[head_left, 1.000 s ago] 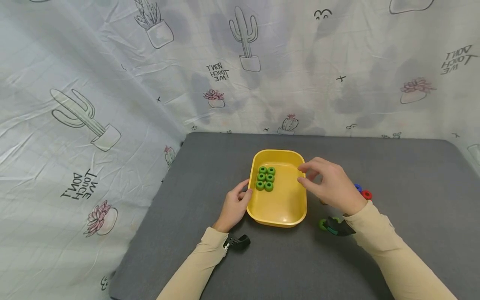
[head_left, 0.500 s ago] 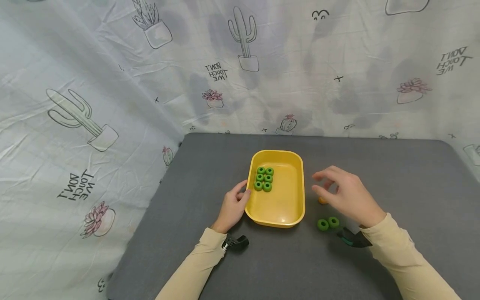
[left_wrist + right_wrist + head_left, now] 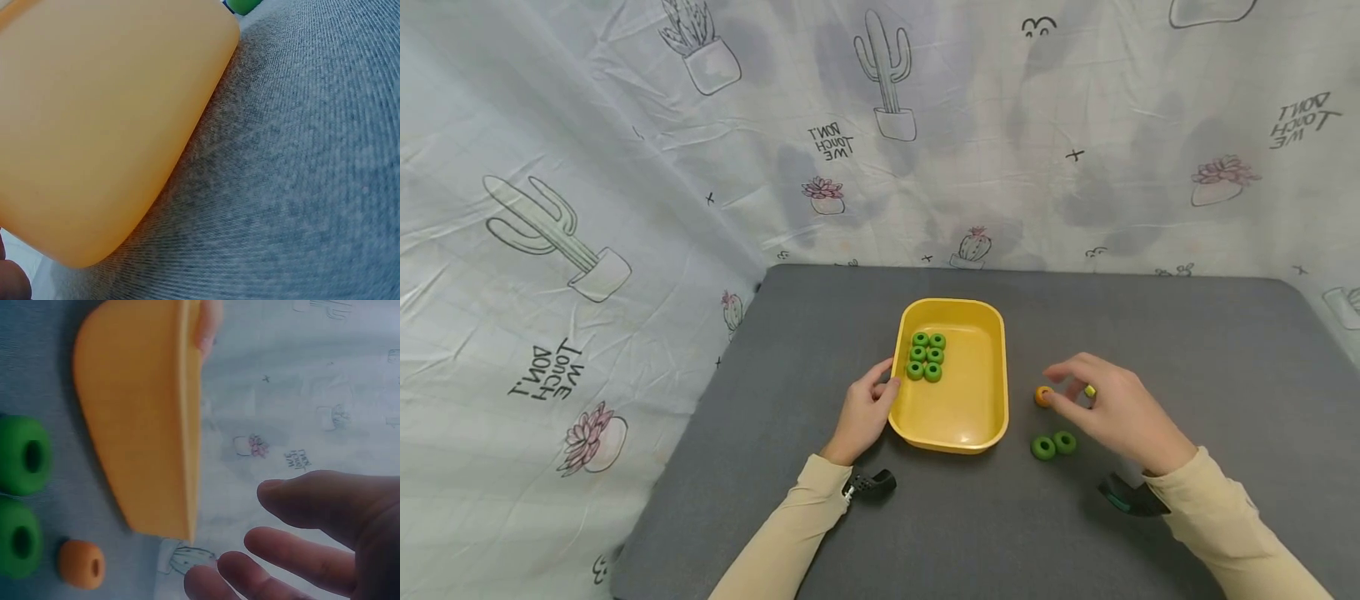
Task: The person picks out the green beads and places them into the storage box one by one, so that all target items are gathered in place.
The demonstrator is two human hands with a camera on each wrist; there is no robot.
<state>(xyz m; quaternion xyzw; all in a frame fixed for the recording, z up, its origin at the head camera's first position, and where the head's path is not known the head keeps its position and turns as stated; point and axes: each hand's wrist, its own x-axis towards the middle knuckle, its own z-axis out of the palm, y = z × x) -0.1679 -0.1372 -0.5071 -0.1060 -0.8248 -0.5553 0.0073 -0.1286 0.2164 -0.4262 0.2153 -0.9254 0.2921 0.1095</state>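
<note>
At the left side of a yellow plastic tray (image 3: pixel 966 417), my left hand (image 3: pixel 859 417) grips the rim with thumb and fingers. Its outer wall (image 3: pixel 112 119) fills much of the left wrist view. Inside, several green ring-shaped beads (image 3: pixel 933 372) stand in two columns. Right of the tray, my right hand (image 3: pixel 1112 408) hovers over the table, thumb and fingers apart with nothing between them in the right wrist view. Near its thumb lies an orange bead (image 3: pixel 81 564). A small yellow piece (image 3: pixel 1090 390) shows through the gap between thumb and fingers.
Two green beads (image 3: pixel 1054 445) lie side by side on the grey table (image 3: pixel 970 533), right of the tray. A cloth printed with cacti (image 3: pixel 1000 150) hangs behind the table and along its left.
My right hand has moved from the tray's right rim rightward and down, past the orange bead. Two green beads have come fully into view. The left hand keeps its hold on the tray.
</note>
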